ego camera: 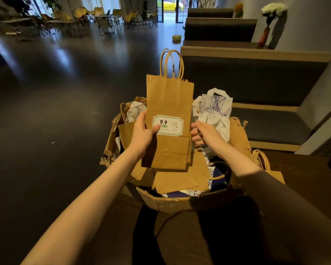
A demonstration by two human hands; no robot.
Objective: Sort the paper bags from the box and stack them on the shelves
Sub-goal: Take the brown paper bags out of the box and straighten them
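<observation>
The likeliest slip from here is the flat brown paper bag [168,119] sliding or twisting out of a light hold – only the left hand [141,132] plainly pinches it, thumb pressed on the white label [168,124] at its front with the fingers hidden behind the left edge, so a quick swing toward the shelves [256,54] in the upper right of the frame could let it tip. Its looped handles [172,63], standing straight up at the top centre, could also catch on a shelf edge. The other risk is in the sorting: brown and white printed bags lie jumbled in the torn cardboard box [170,199] at lower centre, and loose handles there may drag a neighbour out with the next one lifted. The bag is held upright above the box, in the middle of the frame, between the two hands. The right hand [203,133] sits just beside the bag's right edge with fingers loosely spread – whether it touches the paper I cannot tell – and the white printed bags [214,108] stand behind it
</observation>
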